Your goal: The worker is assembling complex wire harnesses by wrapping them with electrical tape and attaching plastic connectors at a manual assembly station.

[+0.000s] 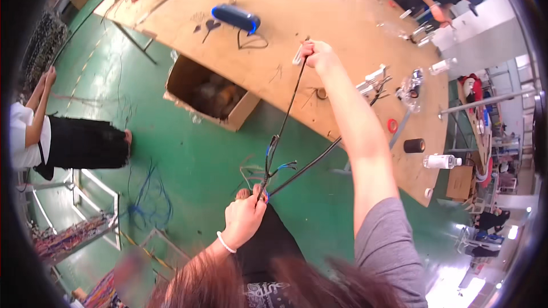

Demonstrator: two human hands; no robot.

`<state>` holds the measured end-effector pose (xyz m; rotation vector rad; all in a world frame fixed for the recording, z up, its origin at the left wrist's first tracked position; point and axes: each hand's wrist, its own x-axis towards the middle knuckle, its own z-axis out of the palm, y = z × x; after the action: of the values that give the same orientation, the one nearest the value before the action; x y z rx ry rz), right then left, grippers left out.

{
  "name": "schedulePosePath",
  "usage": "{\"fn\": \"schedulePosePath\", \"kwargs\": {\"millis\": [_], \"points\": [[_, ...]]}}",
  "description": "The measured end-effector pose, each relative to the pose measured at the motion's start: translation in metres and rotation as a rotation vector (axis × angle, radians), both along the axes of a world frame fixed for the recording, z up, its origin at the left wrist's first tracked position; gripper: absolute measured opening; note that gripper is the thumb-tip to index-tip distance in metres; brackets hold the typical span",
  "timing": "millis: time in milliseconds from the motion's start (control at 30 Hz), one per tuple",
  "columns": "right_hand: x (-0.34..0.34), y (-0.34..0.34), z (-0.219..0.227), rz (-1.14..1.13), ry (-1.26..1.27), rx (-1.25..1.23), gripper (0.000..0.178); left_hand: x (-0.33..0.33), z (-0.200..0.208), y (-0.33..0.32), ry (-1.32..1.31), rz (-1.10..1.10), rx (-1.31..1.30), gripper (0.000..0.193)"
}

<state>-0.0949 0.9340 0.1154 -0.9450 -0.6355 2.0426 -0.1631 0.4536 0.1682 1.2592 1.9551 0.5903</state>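
Note:
My left hand (244, 217), with a white band at its wrist, is closed around the branching point of a black wire harness (273, 154). Short branches with blue and black ends stick out just above those fingers. Stretched out over the table, my right hand (319, 56) pinches the far end of one thin black branch (292, 102), which runs taut between the two hands. From the left hand a thicker black cable (308, 165) rises to the right and passes behind my right forearm toward the table edge.
The wooden table (297, 0) carries a dark blue cylindrical speaker (235, 18), red tape (392, 125), a black roll (414, 146) and a bottle (442, 161). Below its edge sits an open cardboard box (245, 111). People stand at left and far right; blue wires (151, 199) lie on the floor.

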Motion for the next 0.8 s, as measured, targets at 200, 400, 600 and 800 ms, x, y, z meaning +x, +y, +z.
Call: {"fn": "schedulePosePath", "kwargs": {"millis": [200,400,600,800], "points": [[-0.036,-0.007,0.152,0.256,-0.343,0.569,0.022,-0.026,0.053,0.032,0.074,0.043,0.201,0.027],[0.056,-0.084,0.284,0.315,-1.031,1.226,0.031,-0.052,0.068,0.006,-0.173,0.347,0.454,0.032],[0.213,-0.107,0.032,0.095,-1.074,0.301,0.051,0.003,0.039,-0.093,-0.429,0.844,0.321,0.027],[0.233,-0.096,0.043,-0.089,-0.381,0.06,0.031,0.037,-0.061,-0.111,-0.457,1.104,0.364,0.032]]}}
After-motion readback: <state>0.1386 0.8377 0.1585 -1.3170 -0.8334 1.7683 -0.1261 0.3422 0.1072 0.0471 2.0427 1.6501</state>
